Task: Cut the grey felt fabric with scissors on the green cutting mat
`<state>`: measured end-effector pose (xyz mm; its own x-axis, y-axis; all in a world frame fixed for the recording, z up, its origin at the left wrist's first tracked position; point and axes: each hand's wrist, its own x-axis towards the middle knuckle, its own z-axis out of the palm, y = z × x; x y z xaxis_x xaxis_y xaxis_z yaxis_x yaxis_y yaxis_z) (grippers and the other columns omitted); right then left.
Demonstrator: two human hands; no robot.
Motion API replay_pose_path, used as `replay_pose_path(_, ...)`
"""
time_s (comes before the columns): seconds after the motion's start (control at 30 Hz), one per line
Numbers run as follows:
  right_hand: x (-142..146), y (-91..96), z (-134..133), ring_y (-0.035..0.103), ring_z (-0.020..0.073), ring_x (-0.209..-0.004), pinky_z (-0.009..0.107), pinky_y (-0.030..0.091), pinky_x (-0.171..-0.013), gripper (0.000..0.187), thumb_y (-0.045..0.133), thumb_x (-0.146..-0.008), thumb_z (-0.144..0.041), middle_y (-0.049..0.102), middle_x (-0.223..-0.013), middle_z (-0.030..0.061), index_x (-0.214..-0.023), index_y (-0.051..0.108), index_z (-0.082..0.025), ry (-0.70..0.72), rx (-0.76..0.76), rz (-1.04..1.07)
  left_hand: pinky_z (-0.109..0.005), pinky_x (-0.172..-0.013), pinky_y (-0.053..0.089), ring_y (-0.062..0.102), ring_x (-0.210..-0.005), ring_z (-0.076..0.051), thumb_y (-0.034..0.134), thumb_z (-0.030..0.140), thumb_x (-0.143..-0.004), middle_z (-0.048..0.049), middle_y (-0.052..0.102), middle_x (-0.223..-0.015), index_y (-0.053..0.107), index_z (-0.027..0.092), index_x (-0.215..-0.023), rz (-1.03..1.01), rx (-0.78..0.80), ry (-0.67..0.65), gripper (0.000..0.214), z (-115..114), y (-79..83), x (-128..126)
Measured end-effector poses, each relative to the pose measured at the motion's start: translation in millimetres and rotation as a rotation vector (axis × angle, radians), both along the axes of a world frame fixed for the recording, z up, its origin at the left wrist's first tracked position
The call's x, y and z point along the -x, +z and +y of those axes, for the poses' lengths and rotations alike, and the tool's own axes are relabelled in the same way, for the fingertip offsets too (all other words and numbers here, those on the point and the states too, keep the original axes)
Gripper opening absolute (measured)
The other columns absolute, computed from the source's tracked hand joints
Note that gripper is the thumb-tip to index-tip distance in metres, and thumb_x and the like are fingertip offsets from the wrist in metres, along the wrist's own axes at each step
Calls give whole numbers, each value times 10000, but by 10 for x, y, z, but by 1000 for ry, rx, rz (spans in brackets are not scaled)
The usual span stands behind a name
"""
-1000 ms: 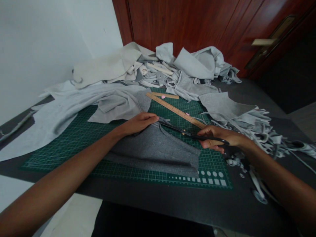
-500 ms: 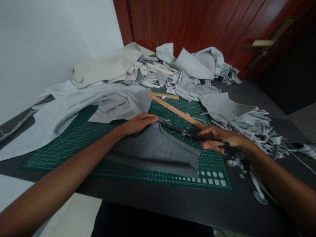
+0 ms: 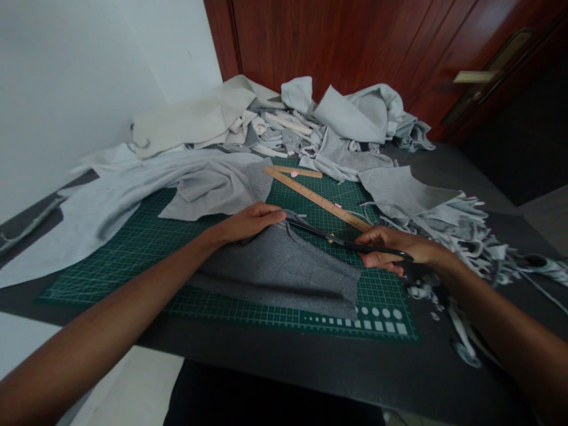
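Head view: right hand (image 3: 386, 248) clamped on black scissors (image 3: 328, 238), left hand (image 3: 251, 222) open and flat on grey fabric (image 3: 275, 272) atop green cutting mat (image 3: 110, 278); crooked-cut risk if fabric slips, nicked-finger risk from nearby blades.

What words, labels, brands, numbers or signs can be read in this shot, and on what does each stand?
No words, labels or brands can be read.
Wooden ruler: its scale markings are too small to read.
Green cutting mat: it shows grid lines, circles and squares; any numbers are too small to read.
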<state>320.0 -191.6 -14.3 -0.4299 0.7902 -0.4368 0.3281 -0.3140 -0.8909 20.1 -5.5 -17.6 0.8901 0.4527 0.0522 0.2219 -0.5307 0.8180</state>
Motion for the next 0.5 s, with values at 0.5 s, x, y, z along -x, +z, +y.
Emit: replay_pose_path(0.5,8,17,-3,355,23,-342,146,332,-317,440,760,-793,-541,429,-476,-107,-719,517,-182,8,-6,-14,-256,-714,456,568,-752,-148,489,429,-939,-1,610,-718,722,150,-859,39,-23,6,372,14,-11,3)
